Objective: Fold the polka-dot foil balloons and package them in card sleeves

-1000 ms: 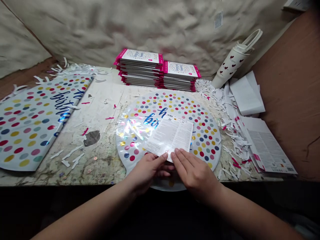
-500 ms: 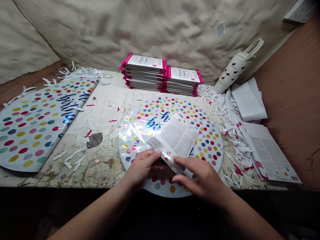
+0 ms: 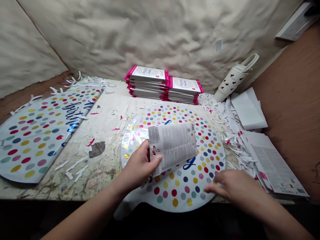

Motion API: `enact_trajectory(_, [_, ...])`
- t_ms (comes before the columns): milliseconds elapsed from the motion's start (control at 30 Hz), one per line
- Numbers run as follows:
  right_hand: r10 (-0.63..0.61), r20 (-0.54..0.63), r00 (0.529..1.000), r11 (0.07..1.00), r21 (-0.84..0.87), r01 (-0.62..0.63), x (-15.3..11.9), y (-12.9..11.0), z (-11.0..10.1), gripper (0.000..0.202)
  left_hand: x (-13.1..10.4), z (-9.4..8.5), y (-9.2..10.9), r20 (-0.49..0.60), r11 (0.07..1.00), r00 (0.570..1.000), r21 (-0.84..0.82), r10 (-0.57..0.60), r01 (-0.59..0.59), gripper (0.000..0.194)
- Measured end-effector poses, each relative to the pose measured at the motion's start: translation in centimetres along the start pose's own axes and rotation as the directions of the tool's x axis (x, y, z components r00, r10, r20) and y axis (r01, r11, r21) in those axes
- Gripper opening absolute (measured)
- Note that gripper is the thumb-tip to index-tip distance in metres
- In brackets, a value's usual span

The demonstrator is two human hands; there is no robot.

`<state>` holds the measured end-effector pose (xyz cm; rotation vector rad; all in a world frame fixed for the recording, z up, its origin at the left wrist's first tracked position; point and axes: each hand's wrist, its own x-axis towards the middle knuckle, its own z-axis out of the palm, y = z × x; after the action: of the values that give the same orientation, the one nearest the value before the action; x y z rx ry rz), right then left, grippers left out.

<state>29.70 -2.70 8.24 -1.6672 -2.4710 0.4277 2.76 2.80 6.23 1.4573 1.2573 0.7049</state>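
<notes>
At the table [image 3: 106, 125], left hand [image 3: 140, 165] pinches card [image 3: 177, 143]; right hand [image 3: 237, 188] half-open.

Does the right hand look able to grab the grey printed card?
Probably yes: the right hand looks empty, nothing visible blocks the card, and the left hand grips only one end.

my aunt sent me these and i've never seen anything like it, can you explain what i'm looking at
These come from one camera worn on a person's head, looking forward and down, so the arms reach in from the bottom. The latest view shows two bare hands and no machine. The left hand holds a printed card by its slotted end. The right hand is apart from the card, over the edge of a round, dotted foil sheet. On the worktop are another dotted sheet, stacked pink-edged packets, paper scraps and a leaning tumbler.
</notes>
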Motion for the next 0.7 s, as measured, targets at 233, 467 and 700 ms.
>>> enact_trajectory(233, [0.03, -0.6, 0.8, 0.876, 0.401, 0.268, 3.1, -1.8, -4.4, 0.044, 0.1, -0.3, 6.9, 0.322, 0.635, 0.751, 0.403, 0.576, -0.66, 0.06])
enact_trajectory(467, [0.498, -0.563, 0.66, 0.316, 0.826, 0.466, 6.9, -0.8, -2.8, 0.026, 2.1, -2.4, 6.6, 0.122, 0.768, 0.793, 0.2, 0.596, -0.608, 0.025])
enact_trajectory(700, [0.499, -0.534, 0.683, 0.496, 0.822, 0.28, 5.4, 5.6, -0.1, 0.038, 16.9, -9.3, 9.1, -0.054, 0.28, 0.714, 0.938, 0.698, -0.203, 0.043])
